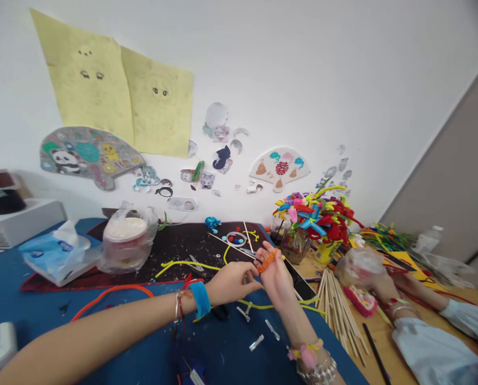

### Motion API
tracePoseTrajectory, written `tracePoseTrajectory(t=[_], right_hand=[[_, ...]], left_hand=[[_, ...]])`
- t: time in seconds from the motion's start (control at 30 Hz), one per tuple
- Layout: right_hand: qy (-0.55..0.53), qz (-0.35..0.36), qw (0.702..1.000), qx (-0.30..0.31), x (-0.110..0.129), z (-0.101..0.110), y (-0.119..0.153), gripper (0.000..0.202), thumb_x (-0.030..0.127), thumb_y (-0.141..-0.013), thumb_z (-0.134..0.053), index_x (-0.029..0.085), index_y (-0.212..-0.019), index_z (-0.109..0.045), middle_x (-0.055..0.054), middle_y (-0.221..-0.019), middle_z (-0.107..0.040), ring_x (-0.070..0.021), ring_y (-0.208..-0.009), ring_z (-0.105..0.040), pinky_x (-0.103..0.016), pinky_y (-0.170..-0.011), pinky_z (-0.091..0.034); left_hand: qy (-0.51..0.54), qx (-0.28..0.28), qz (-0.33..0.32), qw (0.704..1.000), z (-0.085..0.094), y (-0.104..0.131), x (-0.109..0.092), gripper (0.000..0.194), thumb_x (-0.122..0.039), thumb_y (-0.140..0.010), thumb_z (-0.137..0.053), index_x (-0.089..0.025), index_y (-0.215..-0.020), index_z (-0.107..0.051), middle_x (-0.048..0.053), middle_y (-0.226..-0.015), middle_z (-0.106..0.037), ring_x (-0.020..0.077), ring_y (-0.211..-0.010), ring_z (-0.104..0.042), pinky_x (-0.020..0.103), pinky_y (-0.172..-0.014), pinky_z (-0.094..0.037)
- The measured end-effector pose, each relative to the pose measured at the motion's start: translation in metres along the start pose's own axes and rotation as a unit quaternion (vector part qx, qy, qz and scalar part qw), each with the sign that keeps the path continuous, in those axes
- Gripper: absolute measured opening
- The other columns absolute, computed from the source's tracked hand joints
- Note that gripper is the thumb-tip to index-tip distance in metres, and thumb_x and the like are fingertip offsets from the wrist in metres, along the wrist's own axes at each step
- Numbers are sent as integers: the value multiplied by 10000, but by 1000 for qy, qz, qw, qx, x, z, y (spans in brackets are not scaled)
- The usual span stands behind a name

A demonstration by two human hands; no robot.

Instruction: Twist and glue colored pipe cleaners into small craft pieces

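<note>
My left hand point(233, 282) reaches in from the left, its fingers bent together near the fingertips of the other hand; what they pinch, if anything, is too small to tell. An orange fuzzy strip point(268, 261) lies across the fingers of my right hand point(276, 278), which is palm up with curled fingers around it. Below and behind the hands runs a yellow pipe cleaner point(194, 263). Small clear clips point(256, 343) rest on the blue table cover under my wrists.
A bagged tub point(125, 235) and tissue pack point(58, 251) stand left. Right are a vase of pipe-cleaner flowers point(315, 216), wooden sticks point(338, 310) and another person's sleeved arms point(435, 342). A dark mat point(183, 240) holds beads and scissors.
</note>
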State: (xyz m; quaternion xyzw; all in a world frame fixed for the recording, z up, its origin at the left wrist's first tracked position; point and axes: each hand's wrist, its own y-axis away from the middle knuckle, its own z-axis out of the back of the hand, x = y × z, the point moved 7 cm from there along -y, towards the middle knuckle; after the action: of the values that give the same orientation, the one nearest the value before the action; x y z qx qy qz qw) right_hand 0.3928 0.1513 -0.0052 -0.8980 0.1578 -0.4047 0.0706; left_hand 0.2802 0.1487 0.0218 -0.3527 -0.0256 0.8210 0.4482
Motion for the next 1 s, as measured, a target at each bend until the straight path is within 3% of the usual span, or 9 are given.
tracePoseTrajectory(t=[0.17,0.37,0.5,0.57,0.63,0.77,0.83,0.9,1.0], right_hand=[[34,-17,996,81,-7,-23,11,336,496,-852,-506,269,-1083,-598,-39,-1113,-593,-195,-1021,-538,-354,-878,-445],[116,-38,982,144,-3,-50,31,382,501,-846,-515,260,-1128,-605,-40,-1315,-500,-199,-1245,-398,-366,-1076,-273],[152,-28,977,150,5,-71,35,402,513,-822,-547,246,-1112,-624,-54,-1341,-483,-211,-1269,-379,-359,-1060,-299],[144,-29,978,147,5,-89,32,405,512,-817,-556,253,-1122,-619,-52,-1337,-490,-210,-1260,-391,-358,-1050,-312],[131,-44,979,153,1,-114,27,405,502,-810,-573,251,-1125,-618,-56,-1298,-527,-209,-1235,-424,-359,-1043,-321],[117,-41,978,166,-1,-170,12,387,488,-777,-615,196,-1026,-664,-83,-1076,-653,-223,-1079,-549,-372,-982,-384],[107,-20,981,160,2,-192,6,370,472,-770,-625,174,-984,-674,-88,-1015,-668,-222,-1028,-574,-363,-945,-410],[74,-4,986,147,5,-205,-1,349,453,-786,-610,174,-988,-668,-87,-1000,-670,-211,-1021,-576,-345,-930,-416],[7,6,994,111,5,-205,-10,309,432,-816,-574,192,-992,-658,-66,-930,-677,-186,-983,-587,-330,-926,-417]], left_hand=[[-22,-107,10,994,20,8,-4,169,-286,-737,-634,-196,-853,-550,-14,-782,-580,146,-672,-532,244,-587,-377],[-15,-142,-4,990,37,19,-19,88,-207,-789,-553,-193,-705,-532,-11,-741,-549,128,-634,-504,240,-581,-374],[-6,-164,-17,986,61,39,-32,105,-167,-814,-502,-190,-713,-511,-9,-727,-541,122,-643,-508,228,-587,-397],[14,-182,-24,983,78,46,-34,38,-175,-781,-564,-190,-793,-531,-4,-769,-560,130,-682,-524,235,-623,-419],[45,-209,-29,976,98,52,-33,119,-176,-751,-613,-190,-846,-544,-1,-791,-573,139,-699,-533,246,-647,-433],[59,-270,-28,961,136,59,-26,48,-161,-816,-530,-185,-775,-535,8,-771,-576,141,-703,-539,260,-676,-439],[46,-297,-27,953,151,64,-21,58,-165,-803,-557,-184,-851,-533,22,-842,-582,158,-783,-543,282,-739,-434],[38,-300,-22,953,157,68,-16,121,-175,-791,-581,-191,-901,-532,23,-864,-577,167,-791,-535,290,-734,-427],[27,-272,-13,962,156,69,-9,48,-212,-854,-502,-204,-861,-549,19,-813,-567,161,-715,-517,286,-665,-409]])
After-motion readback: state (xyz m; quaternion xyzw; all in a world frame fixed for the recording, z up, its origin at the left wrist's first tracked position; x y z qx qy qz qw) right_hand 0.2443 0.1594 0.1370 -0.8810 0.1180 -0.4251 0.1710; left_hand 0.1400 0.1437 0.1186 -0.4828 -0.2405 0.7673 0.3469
